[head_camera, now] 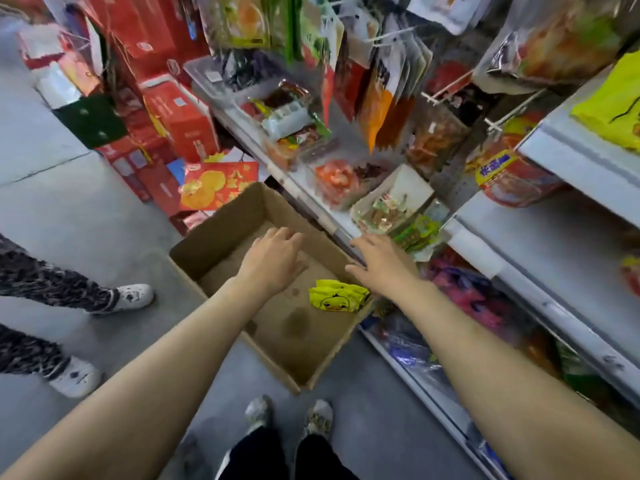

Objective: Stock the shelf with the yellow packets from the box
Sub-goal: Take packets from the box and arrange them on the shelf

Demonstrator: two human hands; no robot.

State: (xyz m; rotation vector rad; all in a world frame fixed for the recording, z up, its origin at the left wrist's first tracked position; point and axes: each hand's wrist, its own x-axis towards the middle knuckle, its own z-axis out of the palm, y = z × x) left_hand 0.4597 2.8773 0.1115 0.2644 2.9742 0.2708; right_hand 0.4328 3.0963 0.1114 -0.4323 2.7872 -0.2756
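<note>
At the bottom edge stand the wearer's own two feet in pale, speckled shoes (289,415) on the grey concrete floor (52,140), with black trouser legs below them. To the left, another person's legs in dark patterned trousers end in white clogs (133,296), well apart from the box. Just ahead of the wearer's feet sits the open brown cardboard box (221,220), its bare floor marked with darker stains, its right side close against the white metal shelving unit (571,161). Both bare forearms reach forward over it. The left hand (273,261) hovers above the middle of the box, palm down, fingers loosely spread and holding nothing. The right hand (382,263) is over the box's right wall near the shelf edge, fingers likewise relaxed and empty. Between and just below the two hands, in the box's right corner, lie a few bright yellow plastic packets (337,295) printed with a cartoon duck face; they are crumpled together, so their number is unclear. A larger yellow bag (613,109) lies on the upper shelf at right. Further off, blurred snack bags (388,109) hang on pegs above trays of wrapped goods, and red gift cartons (180,116) are stacked on the floor beyond the box.
</note>
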